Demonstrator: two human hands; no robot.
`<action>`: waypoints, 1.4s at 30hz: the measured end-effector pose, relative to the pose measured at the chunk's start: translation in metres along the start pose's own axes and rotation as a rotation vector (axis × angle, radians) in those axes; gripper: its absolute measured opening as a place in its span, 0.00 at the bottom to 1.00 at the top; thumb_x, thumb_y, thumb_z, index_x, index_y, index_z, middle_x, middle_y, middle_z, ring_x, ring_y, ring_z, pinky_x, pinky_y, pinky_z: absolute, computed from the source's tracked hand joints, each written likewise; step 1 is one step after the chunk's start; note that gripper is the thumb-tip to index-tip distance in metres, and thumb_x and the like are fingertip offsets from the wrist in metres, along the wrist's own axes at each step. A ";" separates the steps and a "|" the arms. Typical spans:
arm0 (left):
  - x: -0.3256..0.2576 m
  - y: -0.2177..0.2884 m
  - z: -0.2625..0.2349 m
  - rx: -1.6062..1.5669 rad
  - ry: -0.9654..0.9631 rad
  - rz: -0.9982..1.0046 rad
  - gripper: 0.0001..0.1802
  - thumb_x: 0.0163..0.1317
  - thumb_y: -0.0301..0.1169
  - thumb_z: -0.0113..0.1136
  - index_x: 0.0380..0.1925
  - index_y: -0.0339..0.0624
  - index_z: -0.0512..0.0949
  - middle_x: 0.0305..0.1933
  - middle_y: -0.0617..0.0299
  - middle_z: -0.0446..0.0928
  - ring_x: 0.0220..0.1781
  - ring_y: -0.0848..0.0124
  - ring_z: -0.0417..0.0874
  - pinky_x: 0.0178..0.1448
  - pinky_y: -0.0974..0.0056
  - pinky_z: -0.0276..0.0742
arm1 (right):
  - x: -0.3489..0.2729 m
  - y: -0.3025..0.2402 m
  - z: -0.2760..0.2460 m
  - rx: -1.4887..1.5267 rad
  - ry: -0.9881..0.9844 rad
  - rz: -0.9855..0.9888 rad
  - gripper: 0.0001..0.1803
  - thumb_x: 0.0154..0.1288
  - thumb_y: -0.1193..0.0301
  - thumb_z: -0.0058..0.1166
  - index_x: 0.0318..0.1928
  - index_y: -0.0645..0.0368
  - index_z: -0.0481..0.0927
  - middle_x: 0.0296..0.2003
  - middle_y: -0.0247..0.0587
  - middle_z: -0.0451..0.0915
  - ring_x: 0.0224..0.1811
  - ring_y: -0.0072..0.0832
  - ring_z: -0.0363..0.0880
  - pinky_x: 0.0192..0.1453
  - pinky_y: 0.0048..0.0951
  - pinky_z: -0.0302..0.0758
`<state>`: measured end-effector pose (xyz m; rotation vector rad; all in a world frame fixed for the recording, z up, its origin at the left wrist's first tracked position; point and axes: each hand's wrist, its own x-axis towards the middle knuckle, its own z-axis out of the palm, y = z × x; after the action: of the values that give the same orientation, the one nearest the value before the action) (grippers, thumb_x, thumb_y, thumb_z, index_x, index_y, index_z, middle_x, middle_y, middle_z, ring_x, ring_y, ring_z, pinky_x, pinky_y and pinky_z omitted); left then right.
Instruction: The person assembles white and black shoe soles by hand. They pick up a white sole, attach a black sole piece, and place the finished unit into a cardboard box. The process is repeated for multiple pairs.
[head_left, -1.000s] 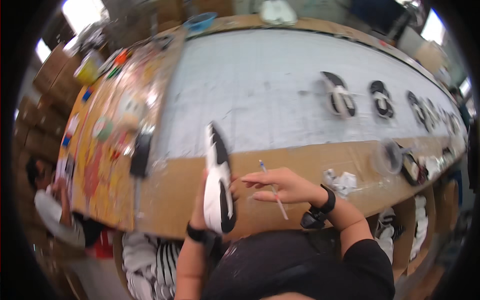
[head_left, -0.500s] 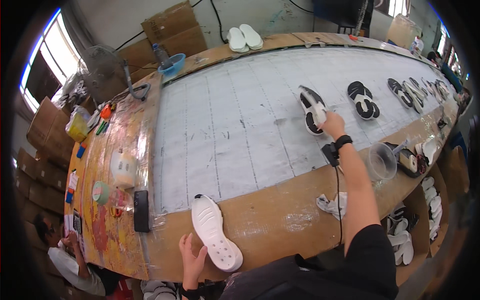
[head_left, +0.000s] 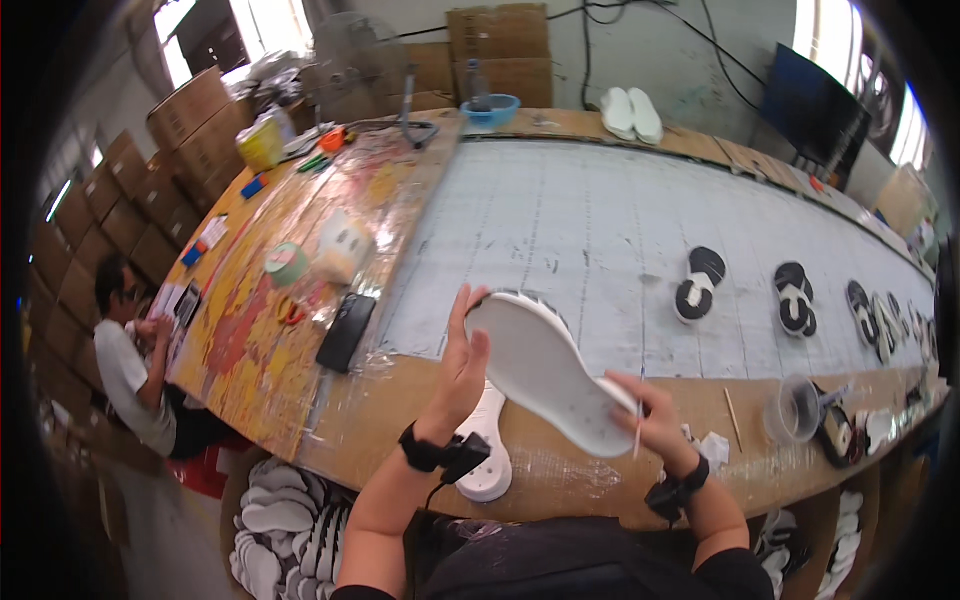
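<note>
A white shoe sole [head_left: 550,365] is held tilted above the near table edge, its smooth pale face towards me and a dark rim at the toe. My left hand [head_left: 462,372] steadies the toe end, fingers long against its edge and thumb raised beside it. At the heel, my right hand [head_left: 655,415] is closed on the sole, and a thin pale stick [head_left: 639,420] shows at its fingers. Partly covered by the raised sole, another white sole [head_left: 487,460] with small holes in its heel lies on the brown board.
Black-and-white soles [head_left: 700,285] lie along the white sheet [head_left: 580,220] to the right. A clear plastic tub [head_left: 792,410] stands at the near right. A black case [head_left: 346,333] lies left. Boxed soles [head_left: 280,520] fill the lower left; a person [head_left: 135,360] sits at far left.
My right hand has come back from a black-and-white sole on the sheet. Both hands now hold a white sole up; my left hand was open beside one. The view has turned left.
</note>
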<state>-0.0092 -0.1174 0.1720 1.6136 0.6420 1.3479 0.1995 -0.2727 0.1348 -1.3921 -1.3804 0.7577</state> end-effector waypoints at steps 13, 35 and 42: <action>-0.004 0.022 -0.007 -0.759 -0.260 -0.445 0.31 0.61 0.38 0.52 0.59 0.36 0.53 0.57 0.54 0.62 0.54 0.68 0.69 0.54 0.65 0.69 | -0.001 0.004 0.041 0.741 -0.118 0.257 0.27 0.57 0.71 0.52 0.57 0.67 0.64 0.48 0.41 0.73 0.47 0.24 0.73 0.50 0.24 0.70; -0.054 -0.020 -0.012 -1.183 -0.181 -1.202 0.42 0.56 0.60 0.42 0.51 0.26 0.64 0.35 0.52 0.73 0.34 0.63 0.74 0.42 0.67 0.72 | 0.029 -0.021 0.052 0.350 -0.246 -0.010 0.26 0.53 0.79 0.54 0.55 0.62 0.68 0.44 0.45 0.76 0.42 0.24 0.77 0.43 0.25 0.74; -0.084 -0.041 -0.045 0.138 -0.243 -0.584 0.42 0.54 0.23 0.55 0.63 0.28 0.41 0.65 0.47 0.50 0.65 0.62 0.55 0.66 0.65 0.52 | 0.122 0.166 -0.092 -0.634 0.377 0.161 0.32 0.50 0.58 0.60 0.53 0.65 0.68 0.47 0.51 0.74 0.48 0.40 0.73 0.50 0.37 0.69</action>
<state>-0.0683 -0.1552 0.0957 1.5027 0.9772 0.6830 0.3603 -0.1511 0.0341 -2.0339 -1.2599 0.1228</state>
